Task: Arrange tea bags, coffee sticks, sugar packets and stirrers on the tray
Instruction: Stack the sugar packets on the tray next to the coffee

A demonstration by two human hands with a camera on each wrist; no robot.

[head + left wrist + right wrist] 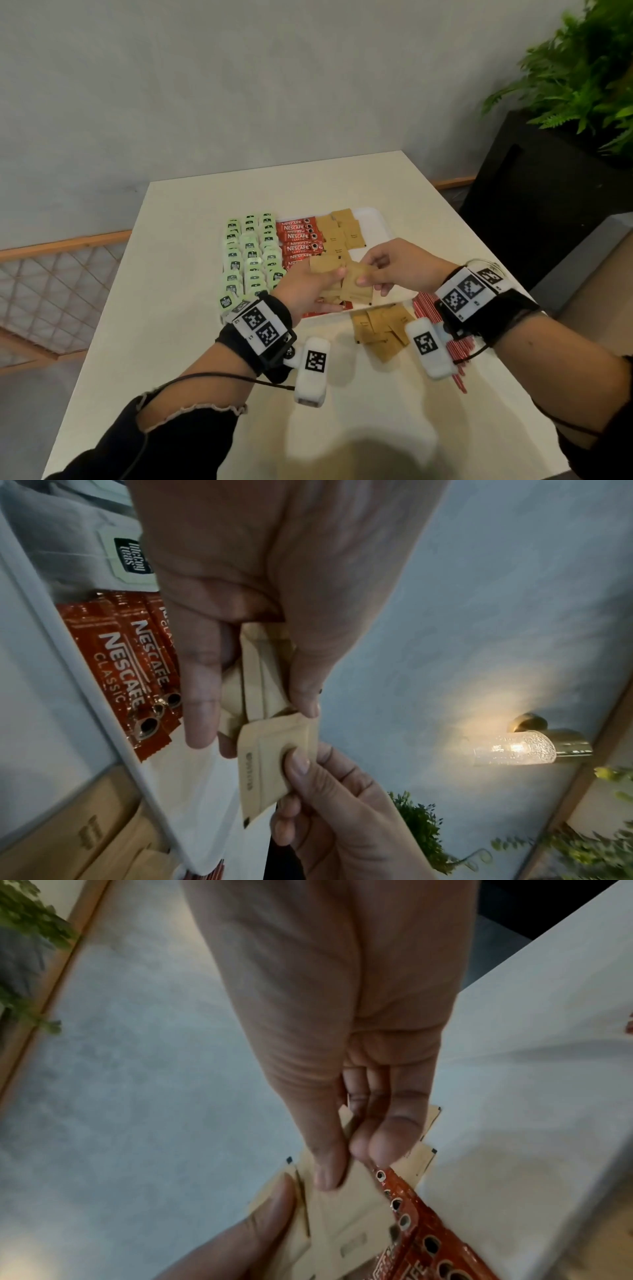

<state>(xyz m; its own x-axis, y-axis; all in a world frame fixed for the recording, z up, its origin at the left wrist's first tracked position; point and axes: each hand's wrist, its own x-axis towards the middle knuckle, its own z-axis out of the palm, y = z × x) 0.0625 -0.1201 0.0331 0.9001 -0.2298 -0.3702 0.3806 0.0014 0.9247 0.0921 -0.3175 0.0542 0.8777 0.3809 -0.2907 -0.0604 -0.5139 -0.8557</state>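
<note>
Over the white tray [373, 222], my left hand [318, 284] grips a small stack of brown sugar packets [327, 265]. My right hand [373, 281] pinches one sugar packet [358, 284] at the stack's edge between thumb and fingers. The left wrist view shows the held stack [260, 674] and the pinched packet [270, 761] at its tip. In the right wrist view the same packet [346, 1204] lies under my thumb. On the tray lie rows of green tea bags [250, 253], red coffee sticks [299, 236] and brown sugar packets [339, 229].
Loose sugar packets [380, 325] lie on the cream table just in front of the tray. Red stirrers [459, 353] lie under my right wrist. A black planter with a fern [582, 68] stands at the far right. The tray's right part is bare.
</note>
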